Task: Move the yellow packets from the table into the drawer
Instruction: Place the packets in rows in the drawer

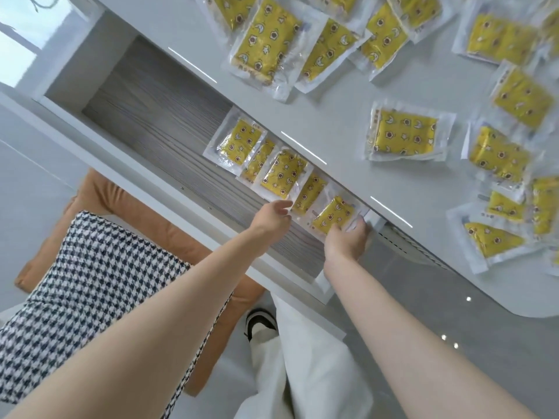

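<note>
Outstretched arms, left hand [272, 217] slack, right hand [348, 241] curled.

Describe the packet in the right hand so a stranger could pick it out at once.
Find the open drawer under the edge of the white table; a row of yellow packets lies inside it. Follow the row to its right end: that packet is the only one gripped by a hand, the right hand.

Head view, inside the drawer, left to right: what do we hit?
Bare drawer floor → packet 1 → packet 2 → packet 3 → packet 4 → packet 5, held by the right hand. Left hand skipped: it overlaps packets 3 and 4.
</note>
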`<state>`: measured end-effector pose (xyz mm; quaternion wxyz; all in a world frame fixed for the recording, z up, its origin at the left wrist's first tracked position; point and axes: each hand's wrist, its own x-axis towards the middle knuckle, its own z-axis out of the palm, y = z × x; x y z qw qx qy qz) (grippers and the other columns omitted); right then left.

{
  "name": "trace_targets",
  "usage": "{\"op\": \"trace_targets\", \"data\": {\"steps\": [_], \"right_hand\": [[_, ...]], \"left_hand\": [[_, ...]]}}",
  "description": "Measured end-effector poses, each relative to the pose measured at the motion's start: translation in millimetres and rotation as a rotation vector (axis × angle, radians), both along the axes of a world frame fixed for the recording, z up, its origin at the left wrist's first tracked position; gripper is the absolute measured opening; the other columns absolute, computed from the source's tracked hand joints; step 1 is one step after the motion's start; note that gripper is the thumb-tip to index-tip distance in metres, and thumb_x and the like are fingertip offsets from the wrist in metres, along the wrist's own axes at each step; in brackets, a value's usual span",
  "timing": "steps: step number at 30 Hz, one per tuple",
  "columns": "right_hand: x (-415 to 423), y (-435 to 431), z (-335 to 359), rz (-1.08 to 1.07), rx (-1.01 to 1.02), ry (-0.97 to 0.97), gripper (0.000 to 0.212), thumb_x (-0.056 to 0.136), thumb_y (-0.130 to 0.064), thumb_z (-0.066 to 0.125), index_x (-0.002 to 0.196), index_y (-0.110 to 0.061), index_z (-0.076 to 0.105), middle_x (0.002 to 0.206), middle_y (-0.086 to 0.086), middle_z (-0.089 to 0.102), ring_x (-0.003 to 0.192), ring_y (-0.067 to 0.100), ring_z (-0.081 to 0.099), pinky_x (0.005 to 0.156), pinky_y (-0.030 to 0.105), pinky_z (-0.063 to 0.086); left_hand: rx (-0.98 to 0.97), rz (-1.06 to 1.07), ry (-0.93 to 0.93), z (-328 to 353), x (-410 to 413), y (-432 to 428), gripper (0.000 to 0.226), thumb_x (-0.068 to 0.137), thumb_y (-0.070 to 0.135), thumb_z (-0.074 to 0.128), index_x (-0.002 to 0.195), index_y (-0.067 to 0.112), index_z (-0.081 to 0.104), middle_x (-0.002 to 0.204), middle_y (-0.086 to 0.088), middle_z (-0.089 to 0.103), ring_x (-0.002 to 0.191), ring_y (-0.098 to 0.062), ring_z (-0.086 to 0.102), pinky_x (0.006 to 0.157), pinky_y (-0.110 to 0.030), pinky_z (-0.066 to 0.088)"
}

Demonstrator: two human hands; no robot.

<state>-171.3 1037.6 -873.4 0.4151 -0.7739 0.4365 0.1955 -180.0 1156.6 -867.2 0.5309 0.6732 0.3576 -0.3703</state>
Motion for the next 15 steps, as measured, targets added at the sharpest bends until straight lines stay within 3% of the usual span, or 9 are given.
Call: {"op": "trace_targets", "data": {"steps": [2, 4, 6, 8, 11, 14, 15], "right_hand": [[-9.7, -1.0, 3.0, 0.215, -0.035, -0.095, 0.052, 0.092, 0.008, 0.046, 0.137, -0.017, 0.046, 0.15, 0.005, 0.034, 0.134, 0.023, 0.043, 0.103, 0.027, 0.041], [-18.9, -3.7, 4.6, 0.455, -0.015, -0.131, 0.045, 0.093, 0.007, 0.045, 0.129, -0.019, 0.054, 0.135, 0.001, 0.049, 0.122, 0.018, 0.051, 0.089, 0.021, 0.045], [-23.9, -4.1, 3.4, 0.643, 0.079, -0.046, 0.041, 0.096, -0.001, 0.043, 0.128, -0.025, 0.053, 0.118, -0.003, 0.057, 0.11, 0.015, 0.055, 0.083, 0.025, 0.046], [-23.3, -4.0, -1.1, 0.748, 0.157, 0.088, 0.042, 0.097, -0.008, 0.045, 0.133, -0.03, 0.048, 0.112, -0.005, 0.058, 0.109, 0.016, 0.054, 0.09, 0.033, 0.049], [-15.7, -4.0, -7.5, 0.744, 0.188, 0.216, 0.048, 0.097, -0.013, 0.047, 0.141, -0.029, 0.038, 0.111, -0.005, 0.056, 0.117, 0.019, 0.052, 0.096, 0.035, 0.044], [-8.7, -9.3, -10.0, 0.684, 0.123, 0.197, 0.049, 0.096, -0.014, 0.047, 0.142, -0.028, 0.037, 0.128, 0.0, 0.055, 0.12, 0.02, 0.05, 0.093, 0.031, 0.041], [-7.0, -11.6, -10.0, 0.665, 0.098, 0.184, 0.048, 0.096, -0.014, 0.047, 0.14, -0.028, 0.039, 0.13, 0.0, 0.055, 0.117, 0.019, 0.051, 0.091, 0.031, 0.043]], "left_hand": [[0.033, 0.053, 0.006, -0.6, -0.8, 0.8, 0.046, 0.097, 0.004, 0.035, 0.139, 0.021, 0.045, 0.142, -0.005, 0.046, 0.118, -0.024, 0.056, 0.094, -0.032, 0.05], [0.058, 0.115, 0.013, -1.3, -0.6, 2.9, 0.047, 0.096, 0.004, 0.033, 0.137, 0.022, 0.047, 0.141, -0.006, 0.047, 0.093, -0.02, 0.063, 0.074, -0.027, 0.051], [0.079, 0.16, 0.014, -3.0, 0.1, 7.3, 0.046, 0.095, 0.005, 0.034, 0.136, 0.023, 0.047, 0.14, -0.005, 0.047, 0.072, -0.01, 0.056, 0.064, -0.023, 0.048], [0.089, 0.178, 0.01, -5.3, 0.5, 13.0, 0.047, 0.095, 0.007, 0.038, 0.138, 0.024, 0.045, 0.142, -0.004, 0.045, 0.063, -0.003, 0.046, 0.062, -0.021, 0.046], [0.083, 0.16, -0.019, -5.7, 2.7, 20.3, 0.052, 0.093, 0.005, 0.043, 0.141, 0.023, 0.041, 0.148, -0.002, 0.039, 0.086, -0.006, 0.056, 0.075, -0.023, 0.05], [0.066, 0.154, -0.046, -3.1, 6.4, 23.5, 0.052, 0.093, 0.006, 0.045, 0.142, 0.023, 0.04, 0.149, 0.001, 0.038, 0.101, -0.006, 0.057, 0.088, -0.026, 0.049], [0.062, 0.15, -0.047, -2.8, 7.5, 23.9, 0.051, 0.094, 0.007, 0.045, 0.142, 0.023, 0.04, 0.149, 0.001, 0.037, 0.115, -0.011, 0.054, 0.098, -0.03, 0.047]]}}
